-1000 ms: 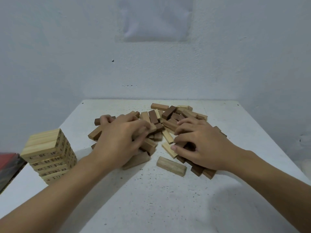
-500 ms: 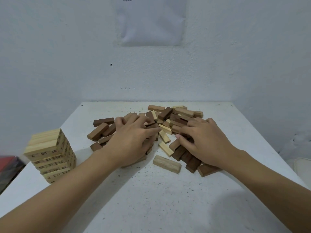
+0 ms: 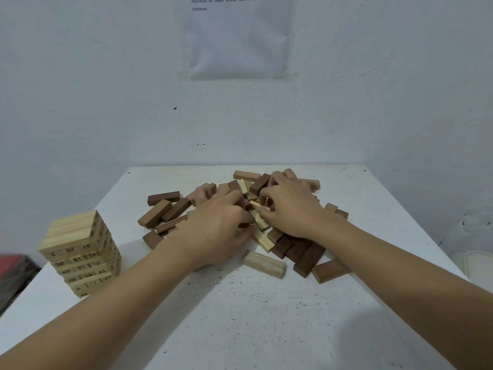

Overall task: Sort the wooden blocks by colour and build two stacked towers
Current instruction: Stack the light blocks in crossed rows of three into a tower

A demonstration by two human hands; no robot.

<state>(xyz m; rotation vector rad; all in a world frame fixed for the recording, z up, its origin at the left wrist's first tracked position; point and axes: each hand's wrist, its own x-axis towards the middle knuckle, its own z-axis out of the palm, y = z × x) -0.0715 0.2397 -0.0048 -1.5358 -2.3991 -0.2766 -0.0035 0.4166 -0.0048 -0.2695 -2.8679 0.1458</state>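
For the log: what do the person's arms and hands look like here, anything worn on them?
Both arms are bare up to the frame's edge: no sleeve shows on the left forearm or the right forearm. The left hand and right hand are ungloved, with no watch, bracelet or ring visible on the sides facing the camera.
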